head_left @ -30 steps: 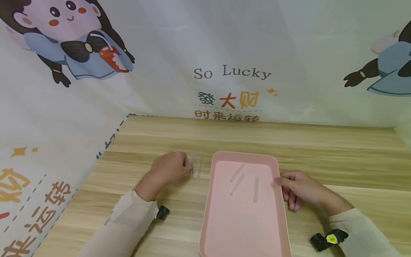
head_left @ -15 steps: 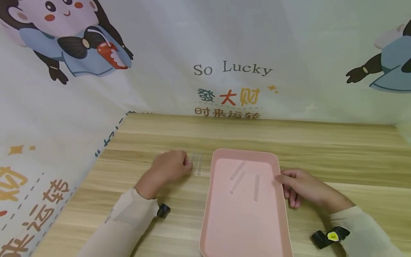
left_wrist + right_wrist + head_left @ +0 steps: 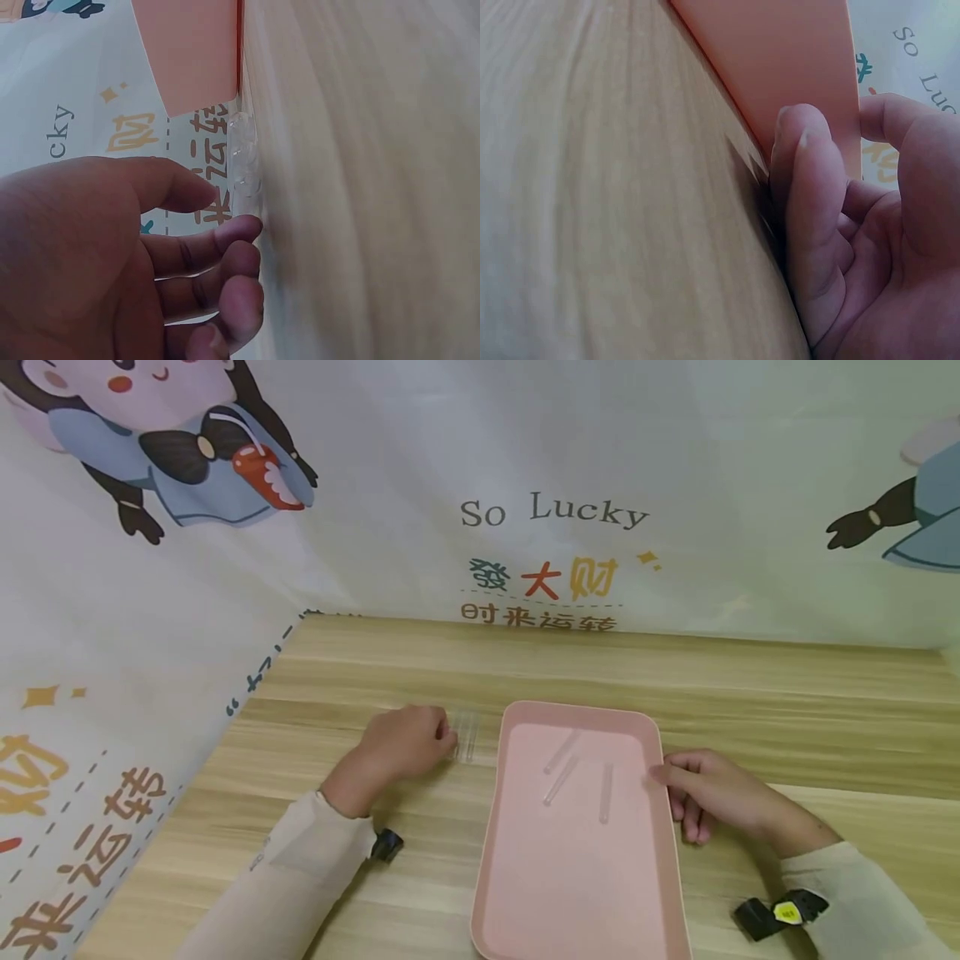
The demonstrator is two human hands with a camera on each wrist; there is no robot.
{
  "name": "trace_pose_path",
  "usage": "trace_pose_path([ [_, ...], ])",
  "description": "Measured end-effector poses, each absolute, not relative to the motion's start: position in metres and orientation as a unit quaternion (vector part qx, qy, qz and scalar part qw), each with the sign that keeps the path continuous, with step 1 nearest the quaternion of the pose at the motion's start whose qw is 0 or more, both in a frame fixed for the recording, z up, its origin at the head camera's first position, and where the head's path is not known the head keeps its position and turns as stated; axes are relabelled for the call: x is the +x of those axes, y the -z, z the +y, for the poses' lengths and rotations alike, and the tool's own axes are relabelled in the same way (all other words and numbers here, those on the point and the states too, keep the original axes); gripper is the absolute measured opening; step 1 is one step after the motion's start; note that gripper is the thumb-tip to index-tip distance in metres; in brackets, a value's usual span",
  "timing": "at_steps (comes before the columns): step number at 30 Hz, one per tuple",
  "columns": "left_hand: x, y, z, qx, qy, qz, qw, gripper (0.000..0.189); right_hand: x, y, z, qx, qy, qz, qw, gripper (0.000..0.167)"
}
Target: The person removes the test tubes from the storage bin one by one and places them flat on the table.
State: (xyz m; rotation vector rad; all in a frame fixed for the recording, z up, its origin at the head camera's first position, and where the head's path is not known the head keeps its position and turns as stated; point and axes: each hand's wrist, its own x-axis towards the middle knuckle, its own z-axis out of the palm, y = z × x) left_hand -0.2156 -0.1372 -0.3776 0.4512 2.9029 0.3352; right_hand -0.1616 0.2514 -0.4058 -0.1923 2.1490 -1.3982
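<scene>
My left hand [image 3: 408, 742] rests on the table beside a small row of thin clear tubes [image 3: 470, 739]. In the left wrist view its fingers [image 3: 241, 259] are loosely bent, thumb and forefinger apart, with the forefinger's tip right at the nearest tube [image 3: 246, 186]. Three more clear tubes [image 3: 606, 793] lie loose at the far half of a pink tray [image 3: 577, 893]. My right hand [image 3: 720, 793] holds that tray's right side, thumb over the rim and the other fingers against the outer wall, as the right wrist view shows.
The wooden table [image 3: 360, 660] meets a white printed cloth [image 3: 390, 552] at the back and left. A black camera [image 3: 387, 845] sits at the left wrist, and another black camera [image 3: 780, 912] at the right wrist.
Both hands stay where they were, and so do the tubes and the tray. The head view has shifted slightly, with the scene a little higher and to the right.
</scene>
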Motion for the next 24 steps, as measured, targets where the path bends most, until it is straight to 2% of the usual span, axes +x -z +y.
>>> trace_pose_path([
  [24, -0.2141, 0.3744, -0.1312, 0.141, -0.114, 0.981, 0.065, 0.032, -0.1614, 0.4052, 0.2520, -0.076, 0.519, 0.805, 0.279, 0.046],
])
